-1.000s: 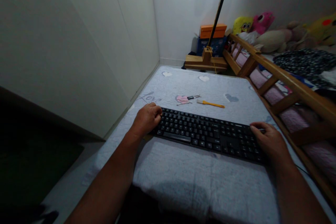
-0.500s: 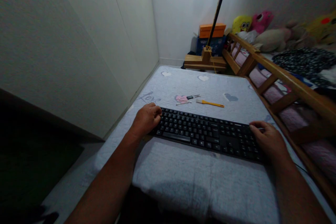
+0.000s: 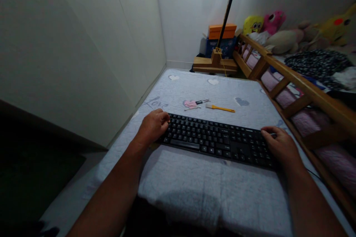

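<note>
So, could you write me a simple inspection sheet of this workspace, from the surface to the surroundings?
Surface: pale cloth printed with hearts and "Love".
Job's things: black keyboard, keys up; whether it lies flat is unclear.
Clutter: brush, small tool and thin stick beyond the keyboard.
Grippers: bare hands; left hand holds the keyboard's left end, right hand its right end.
Cables: dark cable by the right wrist; both ends hidden.
Surroundings: white cabinet left; stand and boxes behind; wooden rail and soft toys right.
</note>
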Motion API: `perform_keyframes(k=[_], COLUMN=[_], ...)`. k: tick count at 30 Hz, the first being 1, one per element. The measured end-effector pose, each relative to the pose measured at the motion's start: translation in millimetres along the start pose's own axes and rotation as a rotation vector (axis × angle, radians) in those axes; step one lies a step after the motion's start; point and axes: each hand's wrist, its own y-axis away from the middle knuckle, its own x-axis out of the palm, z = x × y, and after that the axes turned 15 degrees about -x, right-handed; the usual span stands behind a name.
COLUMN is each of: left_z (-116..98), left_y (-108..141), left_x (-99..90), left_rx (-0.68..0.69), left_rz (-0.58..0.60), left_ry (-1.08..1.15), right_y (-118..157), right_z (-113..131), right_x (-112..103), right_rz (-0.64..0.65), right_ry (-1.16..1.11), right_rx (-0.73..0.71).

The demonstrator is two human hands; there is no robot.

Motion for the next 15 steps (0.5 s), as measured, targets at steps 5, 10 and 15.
perform_keyframes(k=[5,10,15], left_z=[1.3,0.8,-0.4], left_y=[0.3,0.2,0.2], left_x=[0.6,0.3,-0.2], left_rx=[0.008,0.011,0.0], left_rz=[-0.002,-0.003,-0.001], left_ry=[0.003,0.004,-0.021], right_y=[0.5,0.6,0.4], right_z=[3.6,1.7,4.3], right_x=[-1.9,-1.6,-2.7], right_rz=[0.019,0.002,0.006], right_ry=[0.001,-0.023,-0.008], right_rx=[0.014,-0.019,-0.01])
